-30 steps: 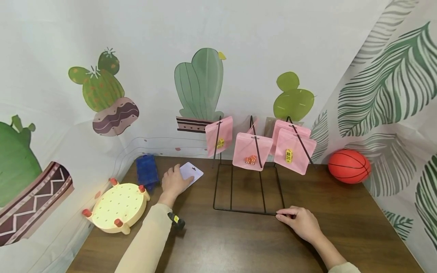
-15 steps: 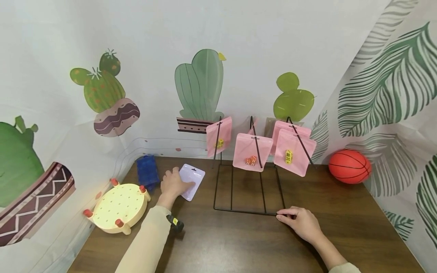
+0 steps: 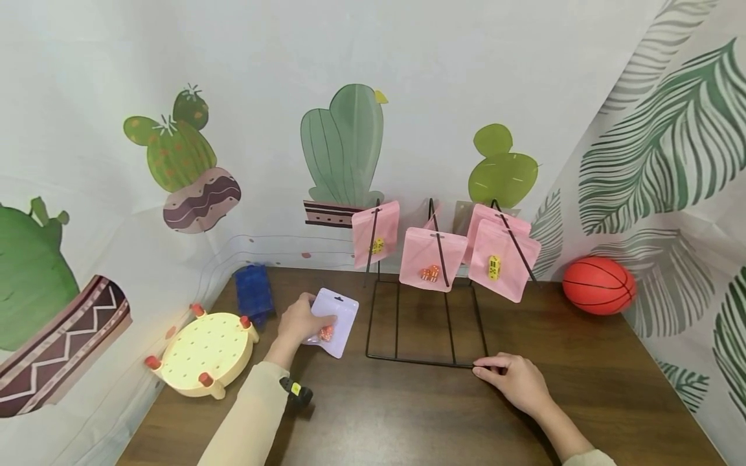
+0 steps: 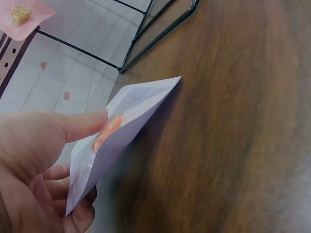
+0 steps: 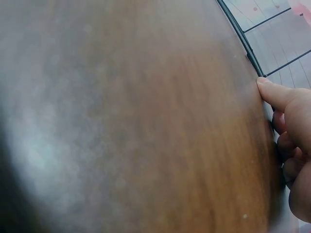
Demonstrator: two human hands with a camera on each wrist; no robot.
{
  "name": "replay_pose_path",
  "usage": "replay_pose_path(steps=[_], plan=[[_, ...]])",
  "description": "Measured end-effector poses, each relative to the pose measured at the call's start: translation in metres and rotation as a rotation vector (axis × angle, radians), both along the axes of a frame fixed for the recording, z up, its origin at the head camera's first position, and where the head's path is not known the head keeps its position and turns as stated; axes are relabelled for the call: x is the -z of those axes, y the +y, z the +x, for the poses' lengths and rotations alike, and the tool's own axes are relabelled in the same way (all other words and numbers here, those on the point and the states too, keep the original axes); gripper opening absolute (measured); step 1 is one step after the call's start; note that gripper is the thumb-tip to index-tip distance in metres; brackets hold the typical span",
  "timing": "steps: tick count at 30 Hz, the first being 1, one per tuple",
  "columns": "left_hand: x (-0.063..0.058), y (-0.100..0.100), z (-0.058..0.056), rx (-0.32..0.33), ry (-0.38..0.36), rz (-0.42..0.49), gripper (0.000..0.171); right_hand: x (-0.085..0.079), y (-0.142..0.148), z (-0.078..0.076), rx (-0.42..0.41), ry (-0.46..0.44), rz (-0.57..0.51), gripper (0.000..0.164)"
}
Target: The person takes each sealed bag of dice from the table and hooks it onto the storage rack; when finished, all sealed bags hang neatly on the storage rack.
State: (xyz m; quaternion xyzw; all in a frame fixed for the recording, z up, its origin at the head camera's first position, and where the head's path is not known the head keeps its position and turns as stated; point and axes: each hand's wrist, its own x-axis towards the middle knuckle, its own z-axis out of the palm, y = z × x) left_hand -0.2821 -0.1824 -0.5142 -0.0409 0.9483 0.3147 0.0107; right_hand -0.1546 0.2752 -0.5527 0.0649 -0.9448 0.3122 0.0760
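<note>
My left hand (image 3: 299,321) pinches a lavender hang-hole pouch (image 3: 345,318) between thumb and fingers, left of the rack. Orange dice (image 3: 326,332) show through it near the thumb. In the left wrist view the pouch (image 4: 129,128) is tilted, its far corner near the tabletop; contact is unclear. My right hand (image 3: 515,380) pinches the front right corner of a black wire display rack (image 3: 419,362) between thumb and fingers. Pink pouches hang from its prongs: one at left (image 3: 364,226) with yellow dice, one in the middle (image 3: 416,249) with orange dice, one at right (image 3: 515,262) with yellow dice.
A round cream pegboard (image 3: 206,353) with red-tipped legs lies at the left. Behind it sits a blue translucent object (image 3: 254,289). A red basketball (image 3: 599,285) rests at the back right. A printed cloth (image 3: 431,97) backs the brown table (image 3: 384,414).
My left hand has drawn the lavender pouch toward me and slightly right, lifting its edge, and the orange dice have come into view. The right hand and rack stay in place.
</note>
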Motion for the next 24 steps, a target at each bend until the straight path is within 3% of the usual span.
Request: replay_pose_path(steps=[8,15,24], plan=[[-0.006,0.004,0.015,0.06,0.041,0.066,0.051,0.0,0.0,0.0,0.001,0.004,0.009,0.009],[-0.008,0.005,0.031,0.141,0.141,0.13,0.019,0.0,0.0,0.0,0.001,0.0,0.008,0.009],[-0.021,0.002,0.055,0.202,0.246,0.199,0.013,0.0,0.0,0.0,0.0,-0.003,0.004,0.009]])
